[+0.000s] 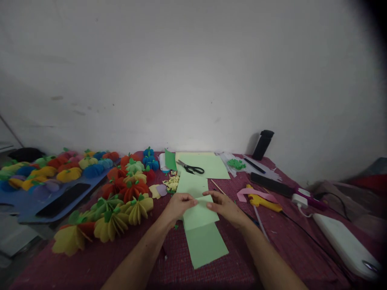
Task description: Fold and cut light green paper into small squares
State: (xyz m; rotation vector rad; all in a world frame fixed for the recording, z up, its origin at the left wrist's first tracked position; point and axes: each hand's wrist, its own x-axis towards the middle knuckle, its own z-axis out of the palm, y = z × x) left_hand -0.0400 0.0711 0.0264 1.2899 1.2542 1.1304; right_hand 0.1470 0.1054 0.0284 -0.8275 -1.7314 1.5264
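Observation:
Between my two hands is a small light green paper piece [201, 214]. My left hand [180, 207] pinches its upper left edge with thumb and fingers. My right hand [225, 207] grips the upper right edge, thumb on the near face and fingers behind. Below it a pale green paper sheet [207, 245] lies on the table, partly covered by the held piece. Another green strip [192, 183] lies just beyond my hands. Black-handled scissors [190, 167] rest farther back, blades pointing left, over a large pale green sheet [216, 165].
Folded paper pumpkins [133, 189] crowd the left, more on a blue table [21, 201] with a black phone [63, 199]. On the right are a yellow glue gun [264, 201] with pink ribbon, a power strip [272, 183], a white power bank [344, 243] and a black bottle [263, 145].

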